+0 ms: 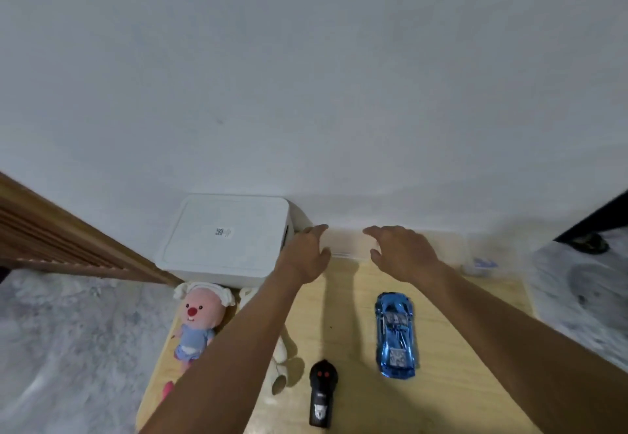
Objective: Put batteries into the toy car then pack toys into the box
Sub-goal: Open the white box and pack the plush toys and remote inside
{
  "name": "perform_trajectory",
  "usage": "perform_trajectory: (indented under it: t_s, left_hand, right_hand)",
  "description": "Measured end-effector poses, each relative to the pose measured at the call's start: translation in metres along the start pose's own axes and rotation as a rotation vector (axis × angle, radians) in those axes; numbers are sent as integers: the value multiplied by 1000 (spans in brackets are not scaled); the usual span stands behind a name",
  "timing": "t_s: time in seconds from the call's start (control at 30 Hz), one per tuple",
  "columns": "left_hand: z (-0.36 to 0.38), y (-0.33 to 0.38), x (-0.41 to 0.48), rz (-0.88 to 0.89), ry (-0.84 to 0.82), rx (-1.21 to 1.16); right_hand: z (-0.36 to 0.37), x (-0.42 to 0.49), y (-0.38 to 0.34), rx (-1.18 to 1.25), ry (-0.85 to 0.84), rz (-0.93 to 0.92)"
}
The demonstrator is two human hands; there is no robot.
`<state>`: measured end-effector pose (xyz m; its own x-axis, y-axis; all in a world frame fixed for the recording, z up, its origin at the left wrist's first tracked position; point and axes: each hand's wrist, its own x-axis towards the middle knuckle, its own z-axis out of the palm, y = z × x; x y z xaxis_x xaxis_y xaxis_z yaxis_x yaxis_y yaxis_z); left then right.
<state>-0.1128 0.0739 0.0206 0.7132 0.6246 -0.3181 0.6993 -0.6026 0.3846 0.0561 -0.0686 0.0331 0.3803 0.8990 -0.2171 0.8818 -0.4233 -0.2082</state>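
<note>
A blue toy car (395, 333) lies on the wooden table (343, 304), nose toward the wall. A black remote control (322, 396) lies near the front edge, left of the car. A pale, low box (346, 243) sits against the wall at the back. My left hand (306, 253) is at the box's left end and my right hand (401, 250) is over its middle. On both hands the fingers and thumb are spread in a loose C, gripping nothing. A pink plush doll (198, 321) lies at the table's left edge. My left forearm partly covers a white plush toy (280, 362).
A white lidded storage box (224, 240) stands at the back left corner against the white wall. A small blurred blue-and-white packet (481, 264) lies at the back right. A wooden bed frame (61, 240) runs along the left, above a grey floor.
</note>
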Motion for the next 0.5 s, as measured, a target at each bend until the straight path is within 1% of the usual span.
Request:
perform_trajectory:
  t_s: [0.2, 0.37, 0.5]
  left_hand:
    - [-42, 26, -13, 30, 183, -84]
    - [-64, 34, -29, 33, 254, -109]
    - [-90, 19, -42, 29, 294, -94]
  right_hand:
    - [-55, -9, 3, 81, 72, 4]
    - [-87, -20, -13, 148, 131, -45]
    - [-105, -16, -35, 187, 160, -66]
